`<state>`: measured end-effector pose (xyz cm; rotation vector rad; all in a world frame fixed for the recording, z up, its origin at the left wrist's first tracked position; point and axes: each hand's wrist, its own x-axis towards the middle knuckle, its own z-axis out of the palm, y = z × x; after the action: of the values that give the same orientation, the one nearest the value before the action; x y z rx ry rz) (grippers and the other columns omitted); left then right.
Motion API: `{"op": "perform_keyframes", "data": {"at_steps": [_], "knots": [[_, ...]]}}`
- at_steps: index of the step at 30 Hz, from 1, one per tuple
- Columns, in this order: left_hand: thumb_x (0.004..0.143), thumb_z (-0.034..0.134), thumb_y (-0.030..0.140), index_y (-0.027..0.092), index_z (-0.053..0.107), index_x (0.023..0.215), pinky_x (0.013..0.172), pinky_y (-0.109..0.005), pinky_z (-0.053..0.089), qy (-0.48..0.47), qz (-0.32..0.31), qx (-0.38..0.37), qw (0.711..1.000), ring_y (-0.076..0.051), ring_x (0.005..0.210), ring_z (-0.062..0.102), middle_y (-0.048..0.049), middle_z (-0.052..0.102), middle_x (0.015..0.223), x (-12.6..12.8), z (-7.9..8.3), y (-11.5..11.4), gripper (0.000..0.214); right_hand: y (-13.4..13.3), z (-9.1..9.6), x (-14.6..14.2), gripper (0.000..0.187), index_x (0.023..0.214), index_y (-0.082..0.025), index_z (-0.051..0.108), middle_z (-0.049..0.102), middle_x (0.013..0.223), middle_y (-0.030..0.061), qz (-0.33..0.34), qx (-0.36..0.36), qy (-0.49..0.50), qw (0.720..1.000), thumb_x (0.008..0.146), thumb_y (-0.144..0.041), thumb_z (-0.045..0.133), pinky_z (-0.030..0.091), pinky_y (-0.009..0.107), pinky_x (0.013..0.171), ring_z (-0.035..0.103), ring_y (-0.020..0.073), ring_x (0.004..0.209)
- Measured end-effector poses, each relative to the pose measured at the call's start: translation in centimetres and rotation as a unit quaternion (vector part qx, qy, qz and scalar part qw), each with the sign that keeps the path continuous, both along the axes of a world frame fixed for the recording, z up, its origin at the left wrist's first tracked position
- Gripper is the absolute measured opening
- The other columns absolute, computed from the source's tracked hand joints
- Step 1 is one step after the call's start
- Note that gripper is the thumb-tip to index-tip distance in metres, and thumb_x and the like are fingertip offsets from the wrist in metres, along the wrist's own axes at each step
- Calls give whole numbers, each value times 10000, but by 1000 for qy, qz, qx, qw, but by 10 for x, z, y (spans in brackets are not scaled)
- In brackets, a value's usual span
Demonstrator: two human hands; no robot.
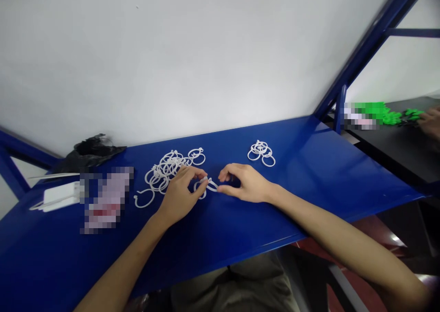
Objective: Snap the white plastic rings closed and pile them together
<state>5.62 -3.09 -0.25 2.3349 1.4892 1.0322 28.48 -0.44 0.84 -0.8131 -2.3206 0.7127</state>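
White plastic open rings with small knobbed ends, like curtain rings, lie on a blue table [240, 220]. My left hand [180, 190] is closed, thumb and index finger pinching a white ring [200, 194] just above the tabletop. A second white ring [212, 185] spans the gap between my hands, its right edge close to my right thumb tip. My right hand [245, 183] has curved fingers, with a gap between index finger and thumb. Left of and behind my left hand is a larger tangled pile of white rings [161, 177]; part of it is hidden by that hand.
A small group of white rings [261, 152] lies at the back right. To the left are a black plastic bag [91, 151], a white box-like item [62, 196] and a blurred-out packet [110, 197]. Another person's hand [431, 122] is near green pieces [378, 112] at far right.
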Motion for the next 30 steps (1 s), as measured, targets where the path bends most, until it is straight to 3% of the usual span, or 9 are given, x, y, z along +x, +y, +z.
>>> {"op": "perform_keyframes", "data": {"at_steps": [2, 5, 7, 13, 19, 23, 30], "knots": [[892, 593, 278, 224, 619, 913, 798, -327, 503, 0, 3, 0, 1000, -173, 847, 603, 0, 652, 874, 1, 0, 0, 64, -1, -2, -2, 328, 996, -192, 591, 673, 934, 41, 14, -10, -2, 1000, 841, -451, 719, 505, 289, 761, 639, 169, 832], [889, 595, 292, 223, 622, 909, 796, -330, 508, -2, 6, -5, 1000, -175, 844, 607, -1, 651, 874, 2, 0, 0, 77, -2, -7, -6, 155, 983, -193, 578, 666, 892, 29, 11, -10, -12, 1000, 921, -328, 624, 498, 270, 724, 632, 147, 779], [893, 595, 306, 227, 633, 937, 804, -336, 508, 1, 4, -11, 1000, -180, 856, 608, -3, 658, 884, 2, 0, 0, 97, 1, -11, -5, 63, 979, -191, 568, 661, 858, 17, -14, -7, -6, 1000, 947, -239, 544, 487, 253, 691, 622, 131, 737], [929, 566, 332, 241, 671, 1048, 938, -435, 454, 69, 27, 30, 997, -242, 989, 575, -40, 698, 991, -4, -2, 5, 183, 13, -10, 3, 118, 1019, -173, 588, 653, 822, 15, -110, 18, 40, 993, 934, -208, 513, 481, 253, 668, 611, 126, 707], [933, 563, 313, 252, 696, 1044, 973, -446, 425, 69, 40, 71, 994, -245, 1030, 566, -36, 712, 1035, -2, 2, 2, 183, 6, -5, 1, 133, 1028, -166, 614, 649, 837, 28, -67, 36, 60, 995, 942, -219, 526, 506, 260, 679, 618, 133, 738], [944, 552, 348, 228, 680, 944, 913, -377, 457, 20, 0, 31, 999, -202, 932, 592, -12, 713, 917, 4, 4, -2, 176, 1, -4, -1, 123, 1022, -171, 614, 655, 861, 29, -30, 31, 87, 995, 956, -262, 564, 520, 250, 679, 625, 123, 739], [942, 549, 361, 229, 658, 864, 798, -336, 493, -33, 1, -11, 999, -185, 854, 594, -6, 678, 830, 6, 1, -2, 188, -1, -2, -1, 101, 1005, -176, 630, 658, 870, 31, 2, 14, 87, 996, 953, -256, 596, 518, 262, 680, 632, 130, 745]]}}
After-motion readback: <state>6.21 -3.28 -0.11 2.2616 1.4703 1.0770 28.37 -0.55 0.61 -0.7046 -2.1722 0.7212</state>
